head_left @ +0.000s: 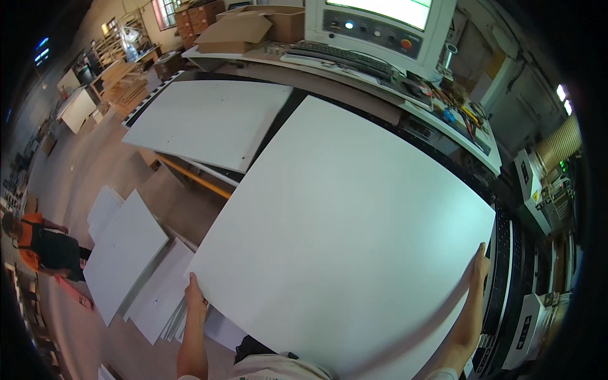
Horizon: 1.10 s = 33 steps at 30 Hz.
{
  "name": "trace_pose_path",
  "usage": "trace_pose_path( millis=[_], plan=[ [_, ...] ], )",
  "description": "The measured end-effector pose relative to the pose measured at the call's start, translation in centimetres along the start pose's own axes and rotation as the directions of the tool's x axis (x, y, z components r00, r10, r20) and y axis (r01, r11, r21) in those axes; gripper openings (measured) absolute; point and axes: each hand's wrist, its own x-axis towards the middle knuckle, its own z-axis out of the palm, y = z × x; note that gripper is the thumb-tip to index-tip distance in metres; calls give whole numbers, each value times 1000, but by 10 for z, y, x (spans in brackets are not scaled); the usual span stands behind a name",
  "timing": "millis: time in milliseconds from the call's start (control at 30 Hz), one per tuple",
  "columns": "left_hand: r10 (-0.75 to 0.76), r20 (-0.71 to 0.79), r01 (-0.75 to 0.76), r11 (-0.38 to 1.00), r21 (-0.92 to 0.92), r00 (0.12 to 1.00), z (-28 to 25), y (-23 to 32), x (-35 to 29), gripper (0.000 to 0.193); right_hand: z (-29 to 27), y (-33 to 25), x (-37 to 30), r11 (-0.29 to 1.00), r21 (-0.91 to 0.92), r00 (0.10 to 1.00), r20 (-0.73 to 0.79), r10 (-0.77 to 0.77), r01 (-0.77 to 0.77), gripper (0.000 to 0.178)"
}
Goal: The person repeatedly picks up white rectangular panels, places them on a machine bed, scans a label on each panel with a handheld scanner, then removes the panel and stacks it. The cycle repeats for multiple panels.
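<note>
A large white rectangular panel (342, 228) fills the middle of the view, held between my two hands. My left hand (195, 291) grips its left corner, thumb on the top face and fingers hidden beneath. At the right edge my right hand (481, 261) is closed round the panel, with the fingers mostly out of sight. The panel's far part lies over the black machine bed (278, 120), and its near edge reaches my body. Farther left on that bed lies another white panel (215, 114) with small dark marks.
Stacked white panels (126, 253) stand at the left. Beyond them is a person (47, 247) in an orange top and dark apron. A desk carries a control console (380, 31), a keyboard (342, 58), a cardboard box (237, 31) and hand tools (465, 117). Machine units (535, 190) line the right.
</note>
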Motion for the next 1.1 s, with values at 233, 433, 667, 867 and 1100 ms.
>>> trace_pose_path(
  millis=[233,433,667,867,1100],
  plan=[
    [30,8,-29,993,-119,1000,44,-32,-4,66,13,-11,33,986,-148,985,-141,-97,76,90],
    [168,168,-134,972,-195,971,110,-10,-48,64,8,-27,-105,673,-325,686,-91,-722,665,42],
    [10,237,-37,993,109,971,189,-7,-100,60,-16,31,-334,718,-92,710,282,-646,690,66],
    [-64,235,21,984,180,970,252,-44,-145,53,-16,20,-327,768,-75,771,23,-637,636,49],
    [-202,383,15,898,440,901,284,-59,-190,58,-12,46,-250,772,-12,757,-190,-626,635,30]
  ],
)
